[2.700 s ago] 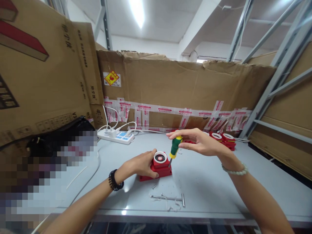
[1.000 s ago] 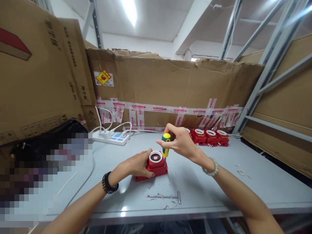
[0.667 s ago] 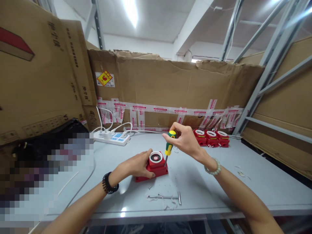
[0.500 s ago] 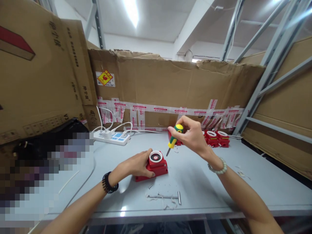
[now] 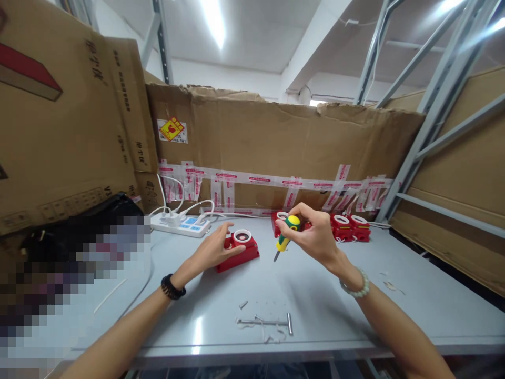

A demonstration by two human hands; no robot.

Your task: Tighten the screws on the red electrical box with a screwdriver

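A red box-like device (image 5: pixel 243 255) with a white ring on top rests on the table. My left hand (image 5: pixel 211 248) is at its left end, thumb stretched along the near side and index finger raised clear of it; the fingers are apart. Whether the hidden fingers touch the box I cannot tell. My right hand (image 5: pixel 315 230) is closed around the green and yellow handle of a screwdriver (image 5: pixel 282 241). The tool's tip points down, above the table and to the right of the device, touching nothing.
Nearer the front edge lie a metal T-handle tool (image 5: pixel 268 322), a screw (image 5: pixel 243 305) and pale scraps. More red devices (image 5: pixel 350 231) stand along the back. A white power strip (image 5: pixel 185 225) with cords is at back left, before a cardboard wall (image 5: pixel 252 137).
The red device has shifted away from me and a little left. My left hand's fingers have lifted and spread. My right hand, with the screwdriver, has come down slightly.
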